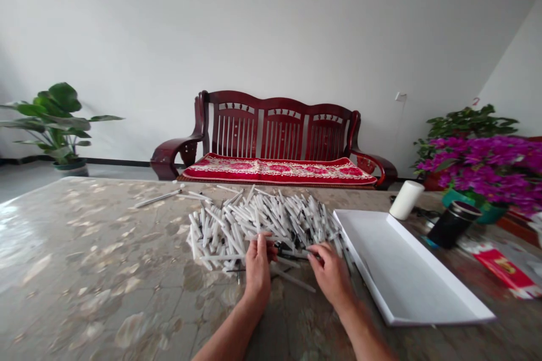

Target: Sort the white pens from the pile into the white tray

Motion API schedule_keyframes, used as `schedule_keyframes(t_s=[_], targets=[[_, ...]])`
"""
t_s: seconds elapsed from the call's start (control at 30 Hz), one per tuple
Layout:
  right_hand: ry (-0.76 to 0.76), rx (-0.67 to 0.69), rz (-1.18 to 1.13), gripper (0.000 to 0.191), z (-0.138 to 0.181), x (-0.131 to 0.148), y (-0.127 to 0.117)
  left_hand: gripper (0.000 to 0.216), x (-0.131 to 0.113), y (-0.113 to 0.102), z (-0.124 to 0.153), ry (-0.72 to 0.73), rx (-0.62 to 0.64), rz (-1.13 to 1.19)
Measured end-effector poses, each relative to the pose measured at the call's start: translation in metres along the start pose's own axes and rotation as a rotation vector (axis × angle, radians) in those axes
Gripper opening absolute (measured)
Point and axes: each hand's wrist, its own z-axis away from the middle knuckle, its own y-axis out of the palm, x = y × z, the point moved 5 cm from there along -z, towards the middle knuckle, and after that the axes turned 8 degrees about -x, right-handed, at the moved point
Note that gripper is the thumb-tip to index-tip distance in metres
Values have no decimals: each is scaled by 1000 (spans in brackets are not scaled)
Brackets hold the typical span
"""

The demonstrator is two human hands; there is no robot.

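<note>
A heap of whitish, translucent pens [254, 214], some with black parts, lies on the patterned tabletop. At its near edge, my left hand [257, 271] is closed, thumb up, with a white pen's end by the fingertips. A pen with a dark section [290, 252] spans the gap between my hands. My right hand [332, 276] pinches its right end between thumb and fingers; the left end goes behind my left fingers. A loose white pen [296, 280] lies on the table below. Fine detail is blurred.
Right of the heap lies a shallow white box lid or tray [417, 271]. Beyond it stand a white cylinder [406, 200], a black tumbler [454, 225], a red packet [506, 271] and purple flowers [486, 163]. A few pens [156, 198] lie at the far left. A wooden bench [279, 135] stands behind the table.
</note>
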Motion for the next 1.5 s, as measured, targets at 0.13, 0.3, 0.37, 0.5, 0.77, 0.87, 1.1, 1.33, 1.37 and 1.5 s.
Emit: schedule_keyframes(t_s=[0.13,0.3,0.37,0.5,0.77,0.87,1.1,1.33,1.37,1.5], targets=[[-54,136,167,20,4,18,10,56,-2,-3,-2,20,0,-22],[-56,234,361,19,3,28,15,58,-8,-1,1,27,57,-65],[-51,252,399,18,2,30,15,59,-8,4,7,22,128,-104],[-16,273,477,12,0,35,13,58,-1,13,23,27,243,-179],[-21,301,559,16,1,33,14,33,9,22,34,244,410,-539],[-48,297,566,19,2,33,12,28,6,22,30,237,395,-559],[-32,347,589,18,2,33,10,34,0,17,24,281,302,-467],[-159,140,596,18,7,18,17,29,-19,4,2,612,146,-686],[-164,98,563,17,7,14,16,28,-21,3,-1,668,144,-744],[-141,-56,299,14,3,4,10,27,-25,3,-4,841,170,-896]])
